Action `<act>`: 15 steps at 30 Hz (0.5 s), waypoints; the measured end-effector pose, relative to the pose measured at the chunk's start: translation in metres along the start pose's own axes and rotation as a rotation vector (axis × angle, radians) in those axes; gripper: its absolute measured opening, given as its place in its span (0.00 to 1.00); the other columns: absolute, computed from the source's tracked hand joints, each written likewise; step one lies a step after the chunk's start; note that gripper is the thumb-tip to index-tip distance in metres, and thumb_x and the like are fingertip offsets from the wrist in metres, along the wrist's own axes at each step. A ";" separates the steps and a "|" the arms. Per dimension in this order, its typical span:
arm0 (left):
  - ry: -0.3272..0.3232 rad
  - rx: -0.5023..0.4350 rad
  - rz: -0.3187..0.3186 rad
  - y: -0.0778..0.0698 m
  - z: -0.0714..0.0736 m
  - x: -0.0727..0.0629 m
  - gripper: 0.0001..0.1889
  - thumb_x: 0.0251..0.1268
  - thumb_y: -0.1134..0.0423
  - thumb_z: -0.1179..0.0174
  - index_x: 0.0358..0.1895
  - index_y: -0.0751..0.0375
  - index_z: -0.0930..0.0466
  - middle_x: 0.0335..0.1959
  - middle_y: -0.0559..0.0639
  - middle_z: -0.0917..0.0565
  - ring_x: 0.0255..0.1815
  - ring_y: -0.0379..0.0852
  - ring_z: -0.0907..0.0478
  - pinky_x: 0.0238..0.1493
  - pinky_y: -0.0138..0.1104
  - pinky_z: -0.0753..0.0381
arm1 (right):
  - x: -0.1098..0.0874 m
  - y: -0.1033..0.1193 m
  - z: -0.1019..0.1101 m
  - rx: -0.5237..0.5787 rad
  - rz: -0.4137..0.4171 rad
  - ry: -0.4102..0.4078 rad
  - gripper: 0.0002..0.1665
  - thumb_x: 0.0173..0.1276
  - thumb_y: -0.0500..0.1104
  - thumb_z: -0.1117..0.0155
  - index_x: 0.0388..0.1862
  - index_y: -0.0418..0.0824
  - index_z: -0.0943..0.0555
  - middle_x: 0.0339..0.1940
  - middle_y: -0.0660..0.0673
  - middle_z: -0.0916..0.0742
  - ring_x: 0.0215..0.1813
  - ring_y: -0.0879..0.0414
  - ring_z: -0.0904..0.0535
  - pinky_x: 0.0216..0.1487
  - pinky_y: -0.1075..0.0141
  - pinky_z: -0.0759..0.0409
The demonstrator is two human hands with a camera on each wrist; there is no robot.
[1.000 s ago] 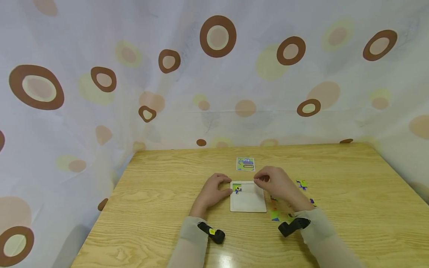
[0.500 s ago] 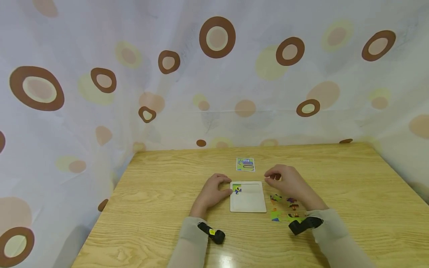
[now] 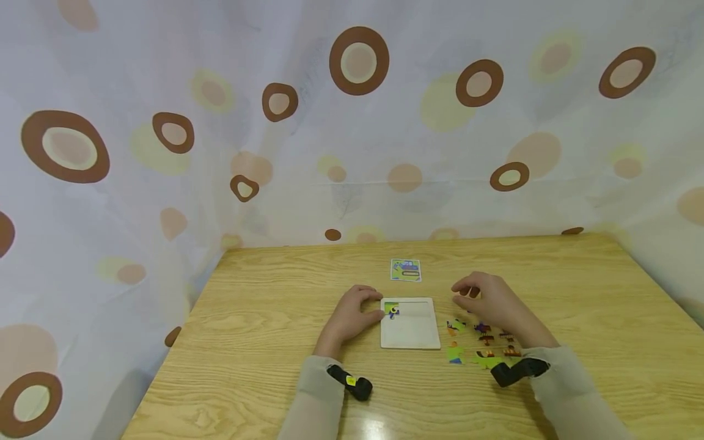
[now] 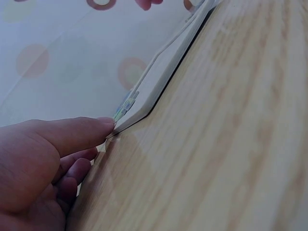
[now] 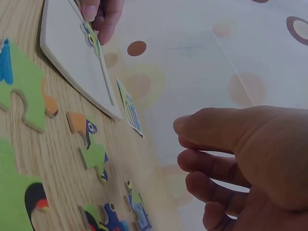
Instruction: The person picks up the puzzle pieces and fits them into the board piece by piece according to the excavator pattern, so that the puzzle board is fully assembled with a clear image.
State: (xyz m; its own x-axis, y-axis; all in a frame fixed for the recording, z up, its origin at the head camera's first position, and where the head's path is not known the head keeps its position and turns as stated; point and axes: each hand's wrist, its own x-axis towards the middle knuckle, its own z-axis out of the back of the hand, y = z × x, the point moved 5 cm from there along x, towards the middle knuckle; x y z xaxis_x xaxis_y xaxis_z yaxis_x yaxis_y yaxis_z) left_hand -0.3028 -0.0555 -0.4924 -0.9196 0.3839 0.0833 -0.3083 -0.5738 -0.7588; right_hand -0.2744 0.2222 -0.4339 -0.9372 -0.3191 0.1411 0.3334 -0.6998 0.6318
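A white square puzzle tray (image 3: pixel 409 333) lies on the table with one jigsaw piece (image 3: pixel 392 310) in its far left corner. My left hand (image 3: pixel 348 315) holds that corner; in the left wrist view the thumb (image 4: pixel 86 134) presses on the tray's edge, with the other fingers partly hidden behind it. My right hand (image 3: pixel 492 299) hovers to the right of the tray, above the table. Nothing shows between its loosely bent fingers in the right wrist view. Below it lie several loose jigsaw pieces (image 3: pixel 455 353), green, orange and dark blue, some hidden by the wrist.
A small picture card (image 3: pixel 406 270) with a purple digger on green lies beyond the tray. The wooden table (image 3: pixel 264 342) ends at a patterned curtain (image 3: pixel 308 134). A black wrist camera (image 3: pixel 517 371) sits low over the nearest right-hand pieces.
My right hand has moved right, from the tray's far right corner to above the loose pieces, and its fingers have parted. The left hand keeps its place on the tray.
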 end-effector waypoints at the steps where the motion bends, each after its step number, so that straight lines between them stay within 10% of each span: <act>1: 0.001 0.000 0.001 0.000 0.000 0.000 0.18 0.66 0.60 0.34 0.57 0.59 0.19 0.60 0.51 0.25 0.65 0.52 0.31 0.68 0.46 0.34 | -0.001 -0.001 0.000 0.002 -0.003 0.002 0.14 0.70 0.41 0.34 0.50 0.34 0.16 0.37 0.48 0.18 0.36 0.55 0.24 0.32 0.61 0.23; 15: 0.007 0.005 -0.018 0.002 -0.002 0.001 0.18 0.67 0.60 0.35 0.58 0.58 0.19 0.61 0.51 0.26 0.65 0.51 0.31 0.68 0.45 0.34 | -0.005 -0.016 0.007 -0.038 -0.046 -0.002 0.14 0.69 0.40 0.33 0.50 0.34 0.16 0.39 0.46 0.17 0.40 0.51 0.24 0.36 0.59 0.23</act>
State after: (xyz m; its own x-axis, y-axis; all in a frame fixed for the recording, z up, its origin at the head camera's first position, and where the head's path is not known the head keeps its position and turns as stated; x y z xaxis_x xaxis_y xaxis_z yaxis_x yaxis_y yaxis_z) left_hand -0.3035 -0.0554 -0.4952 -0.9123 0.3990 0.0926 -0.3260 -0.5705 -0.7539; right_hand -0.2762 0.2392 -0.4398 -0.9517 -0.2850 0.1143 0.2939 -0.7373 0.6084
